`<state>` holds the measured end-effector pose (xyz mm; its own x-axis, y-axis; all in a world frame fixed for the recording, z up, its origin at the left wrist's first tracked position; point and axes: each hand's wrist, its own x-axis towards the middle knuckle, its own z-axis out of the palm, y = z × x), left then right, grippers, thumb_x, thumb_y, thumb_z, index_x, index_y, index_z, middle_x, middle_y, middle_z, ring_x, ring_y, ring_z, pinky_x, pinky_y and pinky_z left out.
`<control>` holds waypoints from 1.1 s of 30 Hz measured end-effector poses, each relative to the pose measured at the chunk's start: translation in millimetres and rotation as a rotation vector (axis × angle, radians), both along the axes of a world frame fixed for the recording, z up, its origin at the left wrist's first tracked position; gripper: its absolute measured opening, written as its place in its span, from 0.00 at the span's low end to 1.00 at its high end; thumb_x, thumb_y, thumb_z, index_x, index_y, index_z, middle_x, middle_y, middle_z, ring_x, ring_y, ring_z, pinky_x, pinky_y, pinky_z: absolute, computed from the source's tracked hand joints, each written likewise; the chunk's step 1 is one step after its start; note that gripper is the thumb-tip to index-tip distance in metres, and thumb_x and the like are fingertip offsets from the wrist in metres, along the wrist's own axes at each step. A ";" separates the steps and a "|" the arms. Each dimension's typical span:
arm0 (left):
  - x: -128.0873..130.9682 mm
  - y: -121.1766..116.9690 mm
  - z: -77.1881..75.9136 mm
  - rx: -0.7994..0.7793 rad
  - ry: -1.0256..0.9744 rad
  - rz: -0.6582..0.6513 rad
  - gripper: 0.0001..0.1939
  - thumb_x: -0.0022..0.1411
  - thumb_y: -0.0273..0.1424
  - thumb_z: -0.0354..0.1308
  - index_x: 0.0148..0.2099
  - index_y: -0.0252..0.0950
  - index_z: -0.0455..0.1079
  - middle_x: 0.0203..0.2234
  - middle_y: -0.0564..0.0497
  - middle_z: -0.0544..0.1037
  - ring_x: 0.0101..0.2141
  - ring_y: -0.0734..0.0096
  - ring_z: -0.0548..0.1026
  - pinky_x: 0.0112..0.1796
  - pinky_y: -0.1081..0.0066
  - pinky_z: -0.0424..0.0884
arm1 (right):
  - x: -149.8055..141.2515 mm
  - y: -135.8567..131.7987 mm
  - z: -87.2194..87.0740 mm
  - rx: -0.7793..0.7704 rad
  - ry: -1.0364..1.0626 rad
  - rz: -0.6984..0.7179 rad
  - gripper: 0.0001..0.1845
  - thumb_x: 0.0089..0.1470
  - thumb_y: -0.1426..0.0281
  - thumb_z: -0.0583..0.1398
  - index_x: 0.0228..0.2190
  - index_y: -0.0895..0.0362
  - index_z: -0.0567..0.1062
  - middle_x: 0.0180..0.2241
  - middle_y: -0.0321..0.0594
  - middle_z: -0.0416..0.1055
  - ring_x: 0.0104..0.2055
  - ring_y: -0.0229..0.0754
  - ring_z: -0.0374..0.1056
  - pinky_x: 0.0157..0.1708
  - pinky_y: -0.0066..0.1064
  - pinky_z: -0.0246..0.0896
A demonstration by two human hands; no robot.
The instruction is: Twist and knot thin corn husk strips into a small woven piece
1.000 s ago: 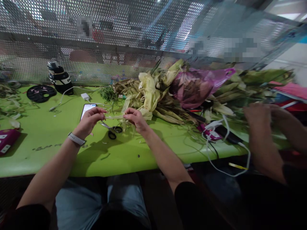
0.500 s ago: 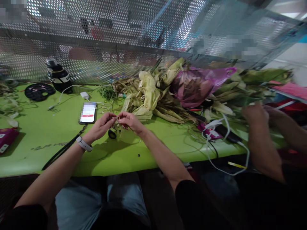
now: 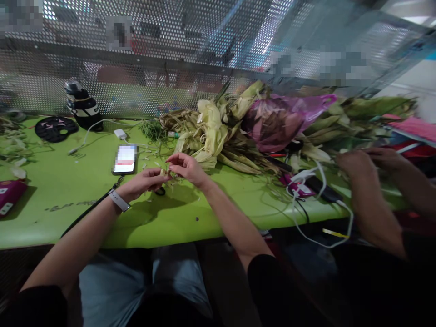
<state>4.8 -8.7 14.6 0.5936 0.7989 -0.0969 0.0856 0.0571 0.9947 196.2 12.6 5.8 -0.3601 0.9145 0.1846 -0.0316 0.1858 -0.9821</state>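
Observation:
My left hand (image 3: 147, 182) is closed, its fingers round a small pale piece of corn husk (image 3: 164, 172). Close against it on the right, my right hand (image 3: 188, 169) has its thumb and fingertips bent in at the same piece. The exact shape of the husk piece is too small to make out. Just below my fingers a black ring-shaped thing (image 3: 160, 191) lies on the green table, partly covered by my left hand. Thin pale shreds (image 3: 177, 180) hang or lie about the fingertips.
A heap of dry corn husks (image 3: 213, 129) and a pink plastic bag (image 3: 272, 125) fill the back. A phone (image 3: 125, 159), a black bottle (image 3: 82, 106) and a black fan-like disc (image 3: 56, 129) stand to the left. White cables (image 3: 323, 181) and a co-worker's hands (image 3: 361, 165) are at the right.
My right hand's fingers have lifted and loosened slightly, while my left hand has turned flatter and covers more of the black ring. The co-worker's hands have shifted a little left.

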 end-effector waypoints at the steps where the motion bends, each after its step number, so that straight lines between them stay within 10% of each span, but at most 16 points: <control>1: -0.1 1.3 -1.7 0.001 0.009 -0.003 0.12 0.55 0.40 0.66 0.34 0.36 0.76 0.16 0.55 0.67 0.17 0.80 0.59 0.18 0.75 0.47 | -0.8 0.2 -1.0 0.020 -0.017 -0.012 0.15 0.45 0.65 0.64 0.37 0.57 0.71 0.31 0.35 0.67 0.27 0.32 0.61 0.25 0.25 0.56; 7: -2.8 13.0 -13.0 0.043 -0.067 0.242 0.14 0.52 0.40 0.68 0.31 0.33 0.75 0.18 0.54 0.68 0.18 0.81 0.60 0.19 0.76 0.51 | 4.4 -16.7 7.9 0.316 -0.117 -0.309 0.15 0.54 0.63 0.59 0.44 0.55 0.70 0.43 0.42 0.69 0.24 0.32 0.55 0.23 0.28 0.54; 14: -3.6 17.5 -16.7 -0.013 -0.267 0.349 0.13 0.50 0.35 0.70 0.33 0.34 0.72 0.22 0.56 0.70 0.20 0.83 0.63 0.21 0.78 0.56 | -7.4 -30.3 1.3 0.563 -0.617 -0.218 0.16 0.55 0.65 0.59 0.43 0.57 0.77 0.34 0.44 0.76 0.33 0.43 0.67 0.38 0.36 0.61; 19: -2.5 14.2 -14.2 -0.007 -0.277 0.328 0.15 0.47 0.33 0.72 0.36 0.34 0.73 0.26 0.54 0.75 0.23 0.81 0.66 0.23 0.77 0.59 | -9.5 -22.0 -6.4 0.498 -0.725 -0.323 0.17 0.56 0.64 0.58 0.46 0.55 0.76 0.28 0.40 0.74 0.29 0.41 0.66 0.32 0.32 0.57; 33: -4.5 11.3 -5.4 0.079 -0.245 0.374 0.14 0.47 0.34 0.71 0.33 0.34 0.72 0.23 0.56 0.71 0.21 0.81 0.62 0.23 0.74 0.57 | -1.4 -13.4 -4.8 0.283 -0.453 -0.077 0.15 0.56 0.58 0.58 0.32 0.58 0.73 0.26 0.35 0.69 0.26 0.35 0.60 0.27 0.27 0.52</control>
<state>0.3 2.6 9.2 0.2602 0.9622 0.0803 -0.1650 -0.0377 0.9856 194.8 -0.9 1.0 -0.3945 0.8786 0.2692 0.4075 0.4298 -0.8058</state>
